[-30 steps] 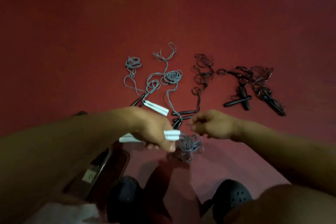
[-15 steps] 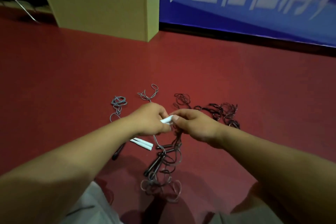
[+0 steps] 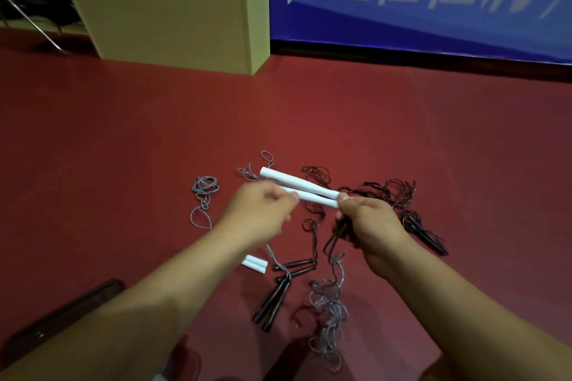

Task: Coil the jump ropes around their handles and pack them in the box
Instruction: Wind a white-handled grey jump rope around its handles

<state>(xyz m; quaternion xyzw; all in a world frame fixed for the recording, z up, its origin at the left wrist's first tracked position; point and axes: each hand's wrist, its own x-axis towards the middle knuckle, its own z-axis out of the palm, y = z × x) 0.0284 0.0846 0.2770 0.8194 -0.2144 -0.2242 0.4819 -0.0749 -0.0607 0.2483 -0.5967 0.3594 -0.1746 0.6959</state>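
two white handles (image 3: 298,188) pinched by both hands' fingers, box (image 3: 173,6) contents unseen

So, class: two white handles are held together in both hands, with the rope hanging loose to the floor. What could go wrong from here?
1. The loose gray rope hanging below the right hand is bunched in loops, so it may knot as it is wound round the white handles.
2. It dangles close to the black handles on the floor and could snag and drag them.
3. The left hand grips only the handle ends, so the pair might slip apart.
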